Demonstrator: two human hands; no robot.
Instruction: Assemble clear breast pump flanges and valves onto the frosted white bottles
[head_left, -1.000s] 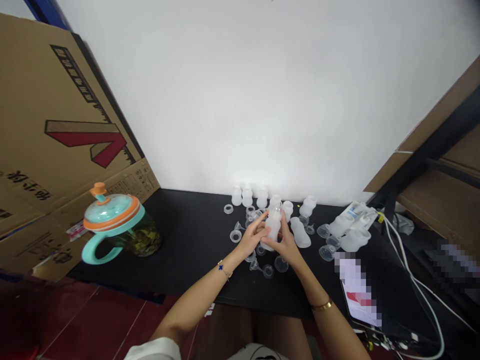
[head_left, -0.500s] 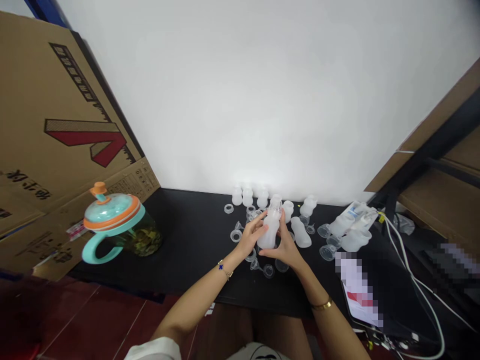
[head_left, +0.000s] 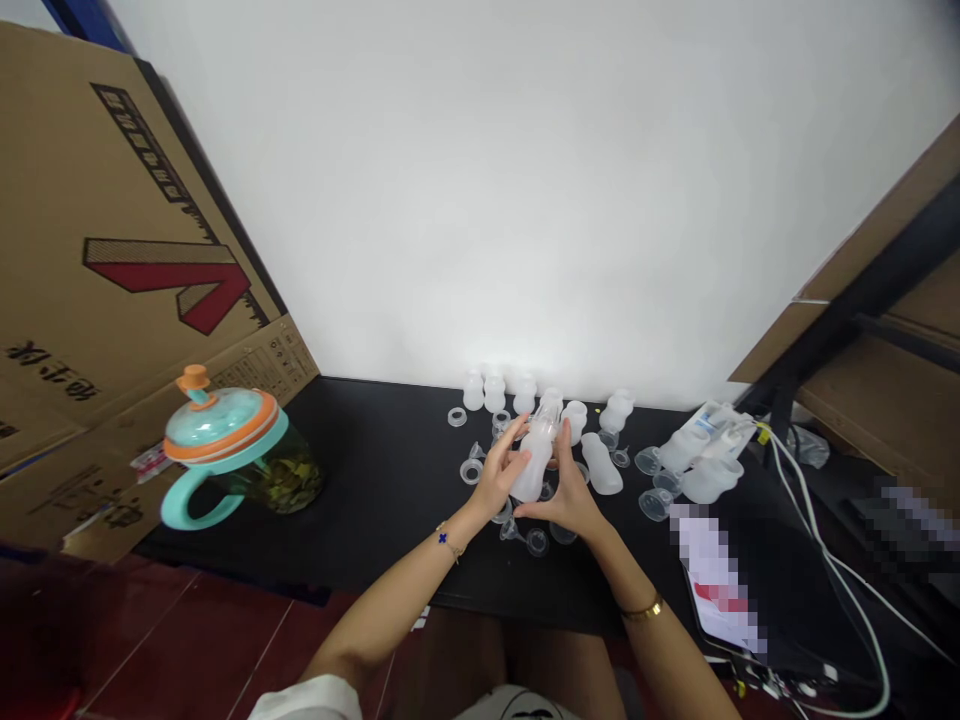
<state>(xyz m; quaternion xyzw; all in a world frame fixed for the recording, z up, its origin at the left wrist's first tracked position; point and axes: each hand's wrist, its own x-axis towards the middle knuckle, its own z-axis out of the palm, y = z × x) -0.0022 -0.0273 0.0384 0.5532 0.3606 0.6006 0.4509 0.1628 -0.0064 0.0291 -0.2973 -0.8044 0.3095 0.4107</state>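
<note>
A small white baby bottle [head_left: 533, 460] with a clear top is held tilted between my two hands, just above the table. My left hand [head_left: 495, 480] is closed round its left side, with the thumb lying across the front. On the right side, my right hand [head_left: 574, 497] grips it with the fingers up near the clear top; some fingertips are hidden behind the bottle. Clear rings [head_left: 472, 471] and a clear funnel-like piece [head_left: 536, 541] lie around my hands. Beside my right hand a white bottle body [head_left: 601, 464] rests on its side.
Several white bottle bodies [head_left: 494, 391] stand along the wall. More white bodies [head_left: 709, 478] and clear covers [head_left: 655, 503] lie to the right, near a phone [head_left: 720, 590] and white cables [head_left: 814, 520]. A large teal-handled jug [head_left: 247, 450] stands at the left by a cardboard box [head_left: 127, 250].
The bottle has tilted a little, its base shifting slightly left and down. Both hands keep hold of it, with my left fingers moved slightly higher near the top.
</note>
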